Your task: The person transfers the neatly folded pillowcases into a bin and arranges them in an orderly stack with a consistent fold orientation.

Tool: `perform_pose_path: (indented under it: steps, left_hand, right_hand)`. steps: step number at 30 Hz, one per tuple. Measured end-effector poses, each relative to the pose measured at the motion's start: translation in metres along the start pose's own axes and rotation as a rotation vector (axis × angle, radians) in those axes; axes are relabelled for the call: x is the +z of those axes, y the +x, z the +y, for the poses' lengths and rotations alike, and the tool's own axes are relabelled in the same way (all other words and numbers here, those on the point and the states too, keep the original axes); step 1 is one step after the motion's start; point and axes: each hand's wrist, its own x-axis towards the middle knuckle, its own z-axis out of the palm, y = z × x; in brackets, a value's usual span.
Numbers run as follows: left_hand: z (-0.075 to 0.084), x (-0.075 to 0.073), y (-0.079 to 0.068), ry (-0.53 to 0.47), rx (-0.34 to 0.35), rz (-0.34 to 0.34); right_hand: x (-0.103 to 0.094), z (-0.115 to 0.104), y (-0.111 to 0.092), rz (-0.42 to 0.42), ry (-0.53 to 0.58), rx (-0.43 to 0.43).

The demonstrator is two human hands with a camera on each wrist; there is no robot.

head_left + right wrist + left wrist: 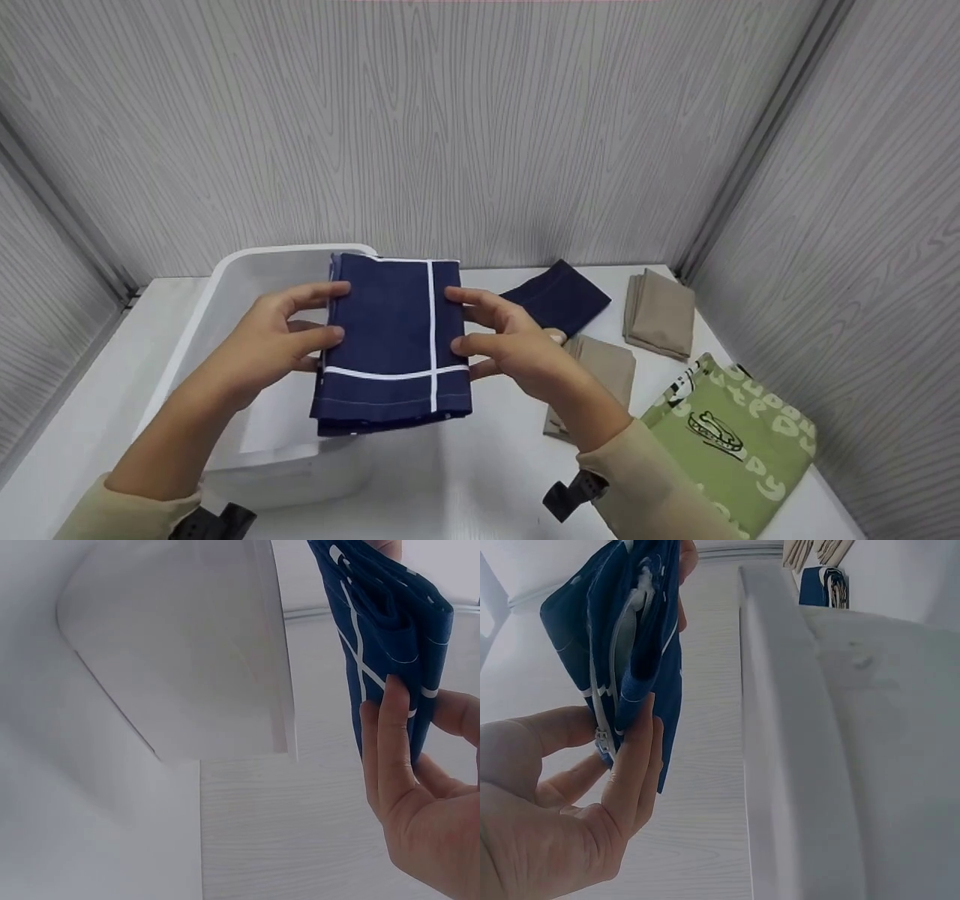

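Both hands hold up a folded navy fabric cover crossed by white lines, partly over the right side of a white plastic bin. My left hand pinches its left edge, fingers spread along the side. On the opposite edge my right hand pinches it the same way. A pale zipper with a small pull shows among the folds in the left wrist view. The right wrist view shows the stacked layers of the navy cover between thumb and fingers.
Right of the bin on the white table lie a plain navy folded cloth, a beige folded cloth and another beige one partly behind my right arm. A green printed cloth lies nearer. Grey wood-grain panels enclose the table.
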Motion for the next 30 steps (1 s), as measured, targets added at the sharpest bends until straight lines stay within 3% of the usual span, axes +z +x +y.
perform_pose_path:
  steps: [13,22,30]
  left_hand:
    - [-0.012,-0.024,-0.005,0.067,0.007,-0.014]
    - [-0.027,-0.052,-0.014,0.106,-0.019,-0.01]
    - [-0.028,-0.065,-0.012,0.161,-0.025,0.006]
  right_hand:
    - [0.021,0.005,0.016,0.009,0.042,0.033]
    - [0.047,0.015,0.033,-0.014,0.06,0.014]
    - [0.061,0.013,0.046,0.009,0.05,0.009]
